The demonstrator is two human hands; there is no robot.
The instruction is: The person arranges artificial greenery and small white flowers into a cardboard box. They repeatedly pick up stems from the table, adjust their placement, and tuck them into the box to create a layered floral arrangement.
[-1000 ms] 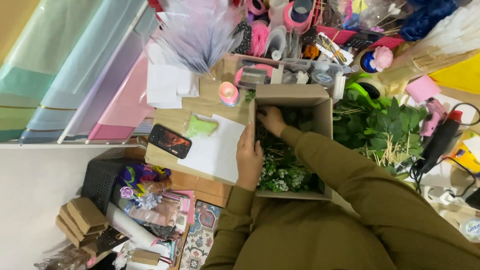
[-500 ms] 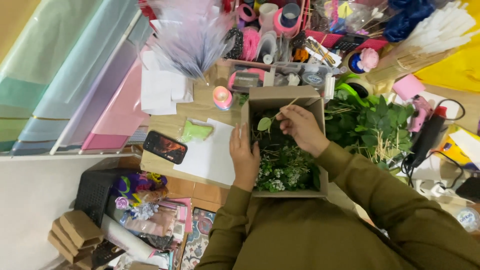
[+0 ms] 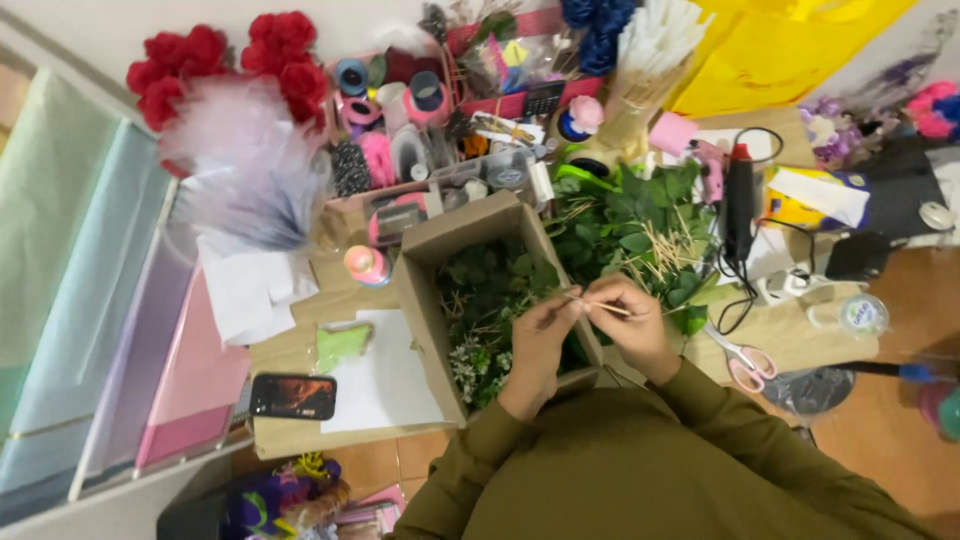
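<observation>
Both my hands meet over the near right corner of an open cardboard box [image 3: 427, 312] filled with green leaves and small white flowers [image 3: 488, 305]. My left hand [image 3: 541, 340] and my right hand [image 3: 625, 318] pinch the two ends of a thin pale wooden stick [image 3: 598, 305] held level between them. Olive sleeves cover both my arms. A heap of green leaves with several loose sticks [image 3: 640, 235] lies just right of the box.
A black phone [image 3: 292, 396] and a white sheet [image 3: 375, 380] lie left of the box, with a green scrap [image 3: 341, 344] and pink tape roll [image 3: 364, 265]. Pink-handled scissors [image 3: 742, 360] and a black glue gun [image 3: 740, 200] sit right. Ribbon rolls, red flowers [image 3: 190, 55] at back.
The view has shifted and zoomed. My right hand has come out of the box, my left hand has left the box's edge, and both now hold a stick together.
</observation>
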